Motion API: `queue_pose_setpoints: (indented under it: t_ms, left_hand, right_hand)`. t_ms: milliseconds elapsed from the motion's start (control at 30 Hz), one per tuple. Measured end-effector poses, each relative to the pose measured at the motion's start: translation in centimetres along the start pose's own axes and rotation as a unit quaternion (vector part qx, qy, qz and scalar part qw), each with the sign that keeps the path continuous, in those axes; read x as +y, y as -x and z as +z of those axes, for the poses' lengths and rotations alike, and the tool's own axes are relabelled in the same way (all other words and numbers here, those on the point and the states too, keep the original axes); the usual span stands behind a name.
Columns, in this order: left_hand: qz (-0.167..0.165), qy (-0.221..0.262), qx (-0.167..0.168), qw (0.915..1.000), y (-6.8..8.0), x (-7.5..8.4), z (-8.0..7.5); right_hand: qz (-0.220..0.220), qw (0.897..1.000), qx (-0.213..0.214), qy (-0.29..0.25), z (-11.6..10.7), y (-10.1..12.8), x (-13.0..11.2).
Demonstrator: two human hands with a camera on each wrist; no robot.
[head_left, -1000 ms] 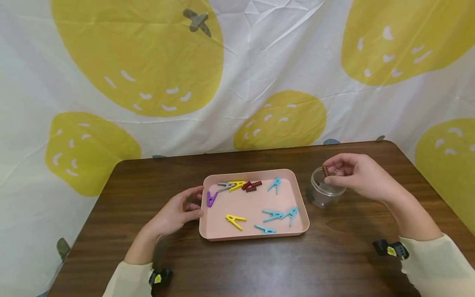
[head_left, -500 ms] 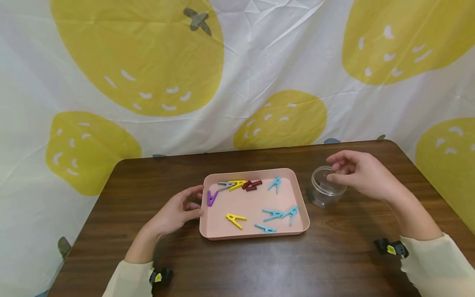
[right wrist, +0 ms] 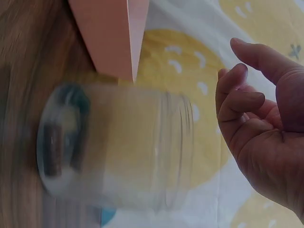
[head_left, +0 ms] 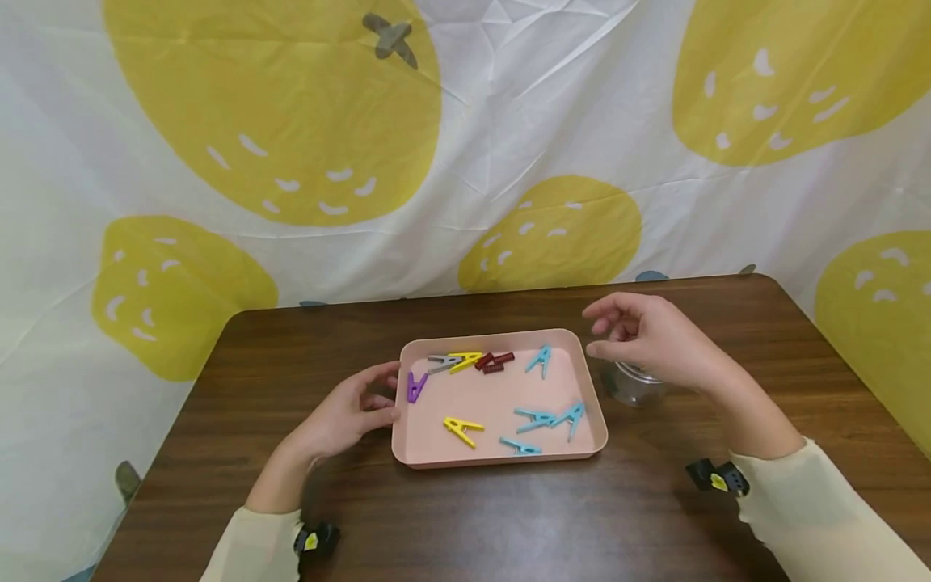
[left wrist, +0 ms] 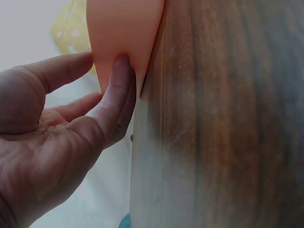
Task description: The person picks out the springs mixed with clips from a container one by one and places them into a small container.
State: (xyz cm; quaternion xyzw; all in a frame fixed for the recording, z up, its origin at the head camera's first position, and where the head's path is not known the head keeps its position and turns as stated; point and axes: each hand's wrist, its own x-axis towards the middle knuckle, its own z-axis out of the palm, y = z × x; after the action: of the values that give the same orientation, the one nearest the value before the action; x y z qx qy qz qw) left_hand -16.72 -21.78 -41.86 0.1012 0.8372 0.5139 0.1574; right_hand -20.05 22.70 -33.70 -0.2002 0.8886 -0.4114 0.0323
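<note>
My left hand [head_left: 342, 420] rests its relaxed fingers against the left outer wall of a pink tray [head_left: 494, 464]. Inside lie plastic clothespins: one purple [head_left: 416, 388], one grey [head_left: 440, 359], two yellow ones, the nearer one [head_left: 460, 431] by itself, and several light blue ones [head_left: 537, 419]. A few dark red coil springs [head_left: 494, 368] are bunched near the tray's back edge. Above the clear jar [head_left: 634, 390], partly covering it, my right hand [head_left: 658, 339] hangs with loosely bent fingers and holds nothing. A brownish coil [right wrist: 52, 149] shows blurrily at the jar's bottom in the right wrist view.
The tray and jar stand on a dark wooden table [head_left: 473, 525], the jar just right of the tray. A white cloth with yellow fruit prints [head_left: 349, 275] hangs behind the table's far edge.
A second ago my right hand pinched a brown coil spring over the jar's mouth. It let the spring go, then moved left toward the tray. My left hand has stayed put.
</note>
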Motion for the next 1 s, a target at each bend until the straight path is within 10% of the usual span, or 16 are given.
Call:
queue_pose_setpoints:
  t_ms: [1000]
  left_hand:
    - [0.007,-0.009,0.002,0.9999,0.0,-0.1,0.1]
  right_hand:
    - [0.005,0.988,-0.129,-0.083,9.4,-6.0,0.3]
